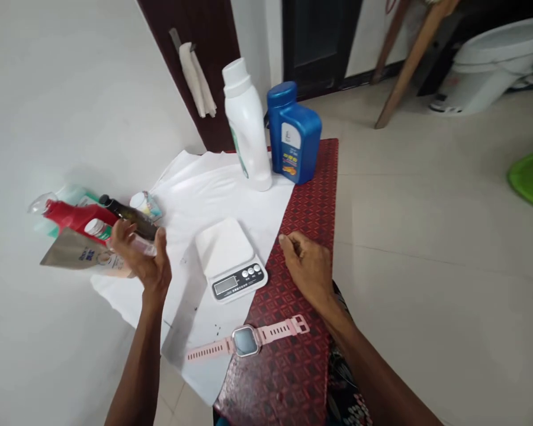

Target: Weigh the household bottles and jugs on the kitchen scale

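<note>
My left hand (144, 263) is at the group of bottles on the left, its fingers and thumb around a small bottle (98, 229) with a white cap, green band and pale see-through body. The fingers hide part of that bottle. Close about it are a red bottle (77, 218), a beige pouch (77, 254), a dark bottle (131, 214) and a white-lidded tub (145, 204). Loosely curled, my right hand (308, 266) rests by the table's right edge with nothing visible in it. Between the hands lies a white digital scale (226, 245) with a blank display.
A pink-strapped smartwatch (245, 341) lies across the white cloth (190, 183) and red patterned tabletop (279, 373). At the far end stand a white bottle (250, 133) and a blue bottle (295, 139). A wall (48, 106) borders the left side.
</note>
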`<state>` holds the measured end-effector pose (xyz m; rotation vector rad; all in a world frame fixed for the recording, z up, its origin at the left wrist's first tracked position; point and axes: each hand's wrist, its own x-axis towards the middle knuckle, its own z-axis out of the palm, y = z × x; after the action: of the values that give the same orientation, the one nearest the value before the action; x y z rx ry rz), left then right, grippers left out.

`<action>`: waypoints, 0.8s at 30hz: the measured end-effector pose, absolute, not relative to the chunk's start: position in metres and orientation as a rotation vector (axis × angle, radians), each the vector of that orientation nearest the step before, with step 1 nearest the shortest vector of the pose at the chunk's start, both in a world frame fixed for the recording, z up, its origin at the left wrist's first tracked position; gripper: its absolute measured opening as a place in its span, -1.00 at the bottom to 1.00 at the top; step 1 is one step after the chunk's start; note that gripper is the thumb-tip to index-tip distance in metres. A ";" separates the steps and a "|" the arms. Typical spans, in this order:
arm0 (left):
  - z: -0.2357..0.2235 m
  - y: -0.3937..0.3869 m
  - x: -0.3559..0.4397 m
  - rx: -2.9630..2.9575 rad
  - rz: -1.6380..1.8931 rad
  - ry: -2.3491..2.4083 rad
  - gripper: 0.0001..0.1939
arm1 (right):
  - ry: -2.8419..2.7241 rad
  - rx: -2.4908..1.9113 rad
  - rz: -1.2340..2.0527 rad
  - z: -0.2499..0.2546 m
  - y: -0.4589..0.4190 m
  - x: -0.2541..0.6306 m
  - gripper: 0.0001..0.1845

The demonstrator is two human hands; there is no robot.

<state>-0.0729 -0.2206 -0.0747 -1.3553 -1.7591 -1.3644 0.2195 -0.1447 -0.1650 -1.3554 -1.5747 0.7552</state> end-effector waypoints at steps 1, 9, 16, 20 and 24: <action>-0.072 -0.195 -0.060 -1.477 -1.417 -1.791 -0.25 | -1.565 -1.340 0.773 -0.165 -0.145 0.220 -0.58; -0.064 0.021 0.009 -2.035 -1.548 -2.172 0.12 | -1.547 -1.278 0.824 -0.167 -0.144 0.220 -0.62; -0.068 0.043 0.055 -1.850 -1.692 -1.905 -0.08 | -1.511 -1.257 0.916 -0.166 -0.144 0.221 -0.60; -0.068 0.038 0.079 -1.994 -1.632 -1.994 -0.41 | -1.498 -1.243 0.943 -0.166 -0.144 0.222 -0.60; -0.067 0.054 0.090 -2.201 -1.721 -2.039 -0.48 | -1.497 -1.252 0.928 -0.165 -0.144 0.222 -0.60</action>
<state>0.0903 0.0537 -0.0673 -2.2006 -2.0388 -1.7207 0.2220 -0.1435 -0.1650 -1.2524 -1.4971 0.9276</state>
